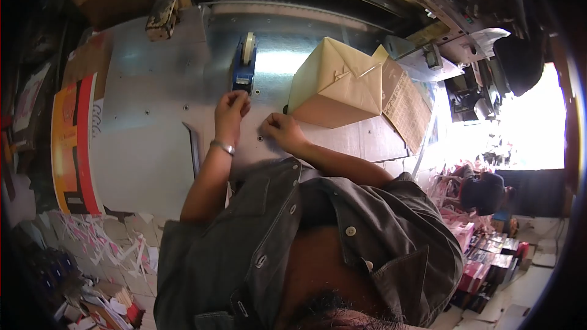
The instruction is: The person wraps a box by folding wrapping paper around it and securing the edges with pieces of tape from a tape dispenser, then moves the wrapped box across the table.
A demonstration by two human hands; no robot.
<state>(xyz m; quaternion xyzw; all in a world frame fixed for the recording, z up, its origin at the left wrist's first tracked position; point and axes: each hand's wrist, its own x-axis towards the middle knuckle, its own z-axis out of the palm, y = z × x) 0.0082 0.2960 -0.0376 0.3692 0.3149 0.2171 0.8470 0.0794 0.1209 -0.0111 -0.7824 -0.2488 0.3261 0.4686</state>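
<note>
A blue tape dispenser [244, 67] with a pale roll of tape stands on the metal worktop [177, 116]. Just in front of its near end is my left hand [232, 112], fingers curled in a pinch, with a metal bracelet at the wrist. What the pinch holds, if anything, is too small to make out. My right hand [286, 131] is closed too, thumb and fingers pressed together near the lower left corner of a parcel [342, 85] wrapped in brown paper. Its fingertips hide whatever may be between them. Folded paper flaps show on the parcel's end.
Brown printed cardboard [406, 104] lies right of the parcel. An orange and red printed sheet [73, 146] lies at the left. A rusty metal block [162, 18] stands at the back left. Another person [483, 192] is at the right, near stacked boxes [483, 263].
</note>
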